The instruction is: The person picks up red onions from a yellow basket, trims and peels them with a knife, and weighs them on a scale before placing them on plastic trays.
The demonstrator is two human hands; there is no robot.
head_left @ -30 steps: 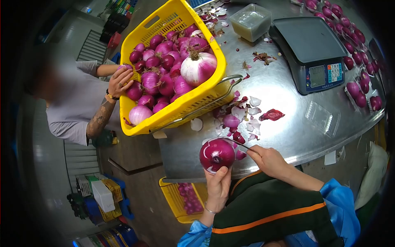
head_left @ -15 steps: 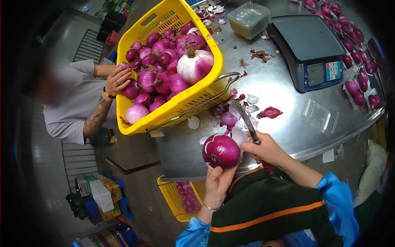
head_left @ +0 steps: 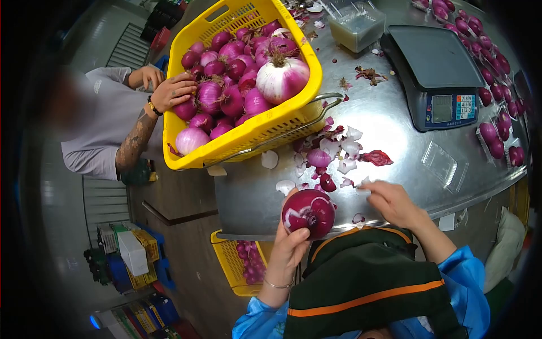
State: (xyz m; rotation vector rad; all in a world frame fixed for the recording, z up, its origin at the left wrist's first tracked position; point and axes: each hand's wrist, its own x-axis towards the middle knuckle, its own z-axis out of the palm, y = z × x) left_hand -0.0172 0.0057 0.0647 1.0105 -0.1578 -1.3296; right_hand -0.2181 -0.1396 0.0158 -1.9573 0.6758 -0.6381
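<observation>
A large peeled red onion [head_left: 307, 213] rests in my left hand [head_left: 289, 243], its root end turned towards me and pale patches on its side. My left fingers are wrapped round it from the left and below. My right hand [head_left: 392, 203] is closed over the table, to the right of the onion and apart from it. A small whitish bit shows at its fingertips, but what it holds I cannot make out. Ahead of both hands lie loose onion skins [head_left: 347, 148] and a small purple onion [head_left: 318, 157].
A yellow basket [head_left: 265, 135] full of red onions stands at the table's edge, with a co-worker's hand [head_left: 174, 91] on its left side. A digital scale [head_left: 432, 79], clear plastic containers [head_left: 355, 28] and packed onions [head_left: 494, 133] occupy the metal table [head_left: 395, 189].
My right hand has moved right, away from the onion, and the curved knife seen there earlier no longer shows. My left hand has turned the onion. The view has shifted slightly.
</observation>
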